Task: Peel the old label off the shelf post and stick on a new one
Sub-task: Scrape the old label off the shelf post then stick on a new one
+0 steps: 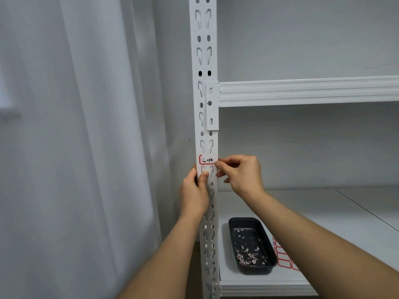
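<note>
A white label with a red border and black handwriting [206, 160] is stuck on the white slotted shelf post [204, 83]. My left hand [194, 190] grips the post just below the label, thumb on the front face. My right hand [239, 173] pinches the label's right edge between thumb and forefinger at the post's right side. A sheet of blank red-bordered labels [282, 258] lies on the lower shelf, partly hidden by my right forearm.
A black tray [235, 225] holding several torn label scraps sits on the lower white shelf [323, 212] right of the post. A white shelf beam [302, 91] crosses above. A pale curtain [86, 147] hangs on the left.
</note>
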